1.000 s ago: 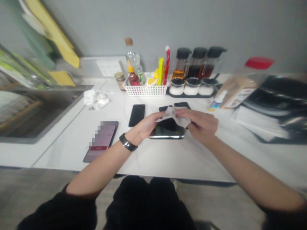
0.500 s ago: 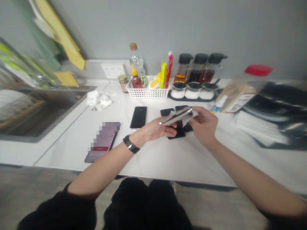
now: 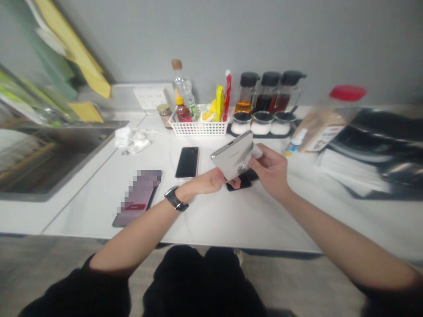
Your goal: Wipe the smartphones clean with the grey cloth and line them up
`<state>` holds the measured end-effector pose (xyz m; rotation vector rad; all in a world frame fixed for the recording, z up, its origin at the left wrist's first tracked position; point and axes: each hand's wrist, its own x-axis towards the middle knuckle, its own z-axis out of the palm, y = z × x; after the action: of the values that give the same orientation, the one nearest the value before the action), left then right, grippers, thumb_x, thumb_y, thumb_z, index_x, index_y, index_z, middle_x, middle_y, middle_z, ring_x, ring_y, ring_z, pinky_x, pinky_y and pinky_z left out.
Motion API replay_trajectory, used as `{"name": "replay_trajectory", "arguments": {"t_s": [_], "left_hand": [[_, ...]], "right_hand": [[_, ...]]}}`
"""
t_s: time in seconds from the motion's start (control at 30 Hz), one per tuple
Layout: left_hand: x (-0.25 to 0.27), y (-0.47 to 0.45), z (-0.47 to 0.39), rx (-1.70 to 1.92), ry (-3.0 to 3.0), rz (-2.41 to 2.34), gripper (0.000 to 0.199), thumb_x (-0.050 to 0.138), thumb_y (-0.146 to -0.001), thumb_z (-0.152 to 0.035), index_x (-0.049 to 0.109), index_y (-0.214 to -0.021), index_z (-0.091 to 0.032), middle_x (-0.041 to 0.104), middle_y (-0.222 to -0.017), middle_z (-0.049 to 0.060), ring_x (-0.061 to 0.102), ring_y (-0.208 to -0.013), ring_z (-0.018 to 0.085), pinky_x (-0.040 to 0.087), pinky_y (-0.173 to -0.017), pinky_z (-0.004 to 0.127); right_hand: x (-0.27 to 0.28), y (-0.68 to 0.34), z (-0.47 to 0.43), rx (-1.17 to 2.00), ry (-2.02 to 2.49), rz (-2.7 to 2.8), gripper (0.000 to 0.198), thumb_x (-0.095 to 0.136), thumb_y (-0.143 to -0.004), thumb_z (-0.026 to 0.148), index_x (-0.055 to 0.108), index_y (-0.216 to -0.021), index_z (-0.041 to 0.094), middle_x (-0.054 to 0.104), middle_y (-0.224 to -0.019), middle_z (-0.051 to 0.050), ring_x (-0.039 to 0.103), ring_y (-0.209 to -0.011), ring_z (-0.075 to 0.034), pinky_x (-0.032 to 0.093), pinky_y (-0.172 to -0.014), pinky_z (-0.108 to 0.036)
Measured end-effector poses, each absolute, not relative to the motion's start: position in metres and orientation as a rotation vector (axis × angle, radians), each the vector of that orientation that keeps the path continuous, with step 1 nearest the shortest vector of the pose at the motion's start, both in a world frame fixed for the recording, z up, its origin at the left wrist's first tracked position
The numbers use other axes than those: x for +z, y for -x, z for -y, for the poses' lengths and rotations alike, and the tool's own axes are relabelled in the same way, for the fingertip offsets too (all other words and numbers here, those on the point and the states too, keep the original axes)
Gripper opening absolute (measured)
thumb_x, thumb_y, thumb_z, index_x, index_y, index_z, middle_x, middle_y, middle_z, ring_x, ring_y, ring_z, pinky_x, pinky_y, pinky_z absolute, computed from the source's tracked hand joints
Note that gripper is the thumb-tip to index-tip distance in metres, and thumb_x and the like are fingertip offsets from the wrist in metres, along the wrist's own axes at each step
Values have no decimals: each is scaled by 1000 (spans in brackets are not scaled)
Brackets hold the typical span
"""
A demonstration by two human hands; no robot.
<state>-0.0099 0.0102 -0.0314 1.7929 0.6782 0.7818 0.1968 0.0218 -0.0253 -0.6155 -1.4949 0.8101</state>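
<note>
My left hand (image 3: 209, 181) grips a silver-white phone (image 3: 233, 154) from below, tilted above the counter with its back and one edge showing. A white tissue (image 3: 256, 151) is pinched in my right hand (image 3: 273, 169) and pressed against the phone's right end. Beneath the held phone lie dark phones (image 3: 238, 182), partly hidden by it and my hands. Another phone (image 3: 187, 163) with a black screen rests left of them. Closer to the front edge, a phone with a lit, partly blurred screen (image 3: 142, 200) lies near my left forearm.
Crumpled tissues (image 3: 132, 138) lie beside the sink (image 3: 66, 176). Along the wall stand a white basket (image 3: 200, 129) of condiments, a seasoning rack (image 3: 261, 132) and a red-lidded jar (image 3: 325, 127). A small spray bottle (image 3: 294, 144) and stacked white tissues (image 3: 350, 171) are at right.
The held phone has tipped from nearly edge-on so its pale back now shows. My right hand has shifted slightly with the tissue. The view has shifted a little.
</note>
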Motion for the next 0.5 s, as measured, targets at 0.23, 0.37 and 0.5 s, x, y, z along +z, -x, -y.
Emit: {"name": "replay_trajectory", "arguments": {"t_s": [0.23,0.37,0.5], "left_hand": [[-20,10,-3,762,-1946,-807,59,57,-98,-74,77,-113,-20,79,-118,10,72,-117,30,56,-114,45],[-18,10,-4,911,-1990,-839,45,66,-101,-52,68,-134,-21,74,-132,12,68,-124,29,53,-118,48],[-21,15,-12,1041,-2086,-874,49,76,-93,-37,65,-138,-21,67,-139,13,64,-130,29,51,-120,49]], "right_hand": [[-30,-197,-17,771,481,1610,18,85,-93,37,85,-110,30,82,-106,-3,78,-80,-18,67,-63,-30],[-29,-198,-17,591,457,1660,18,80,-98,35,87,-115,34,87,-113,-2,82,-107,-24,68,-98,-42],[-27,-196,-11,570,562,1579,26,72,-103,47,87,-112,29,87,-113,-5,83,-109,-26,68,-100,-45]]}}
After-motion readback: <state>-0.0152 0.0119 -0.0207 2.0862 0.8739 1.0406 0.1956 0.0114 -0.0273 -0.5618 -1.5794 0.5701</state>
